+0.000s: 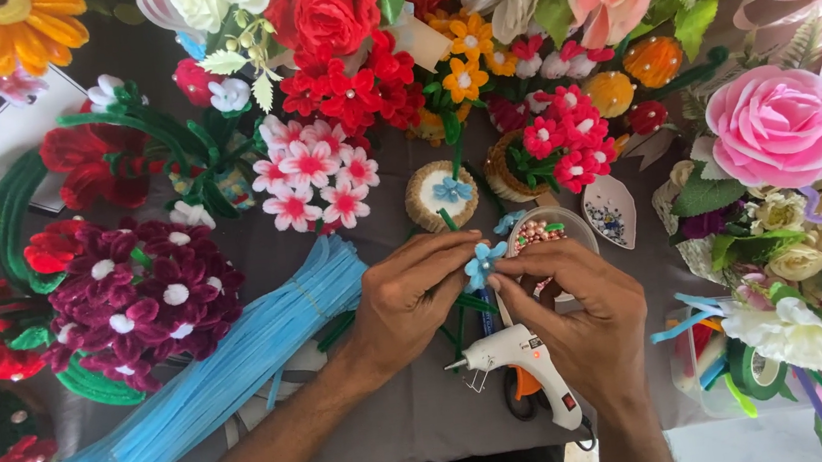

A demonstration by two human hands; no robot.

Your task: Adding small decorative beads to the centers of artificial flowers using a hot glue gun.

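Observation:
A small light-blue pipe-cleaner flower [484, 261] is pinched between the fingertips of both my hands above the grey table. My left hand [412, 296] holds it from the left, with a green stem [459, 307] running down under the fingers. My right hand [579, 310] grips the flower's right side from above. A white glue gun [524, 356] lies just below my hands, nozzle pointing left. Right behind the flower sits a small bowl of pinkish beads [544, 231].
A bundle of light-blue pipe cleaners [214, 376] lies diagonally at the left. Handmade flowers ring the table: maroon [141, 297], pink-white [310, 175], red [346, 76], a big pink rose [778, 125]. A round woven pot with a blue flower [443, 195] stands behind the hands. Tape rolls [756, 374] sit right.

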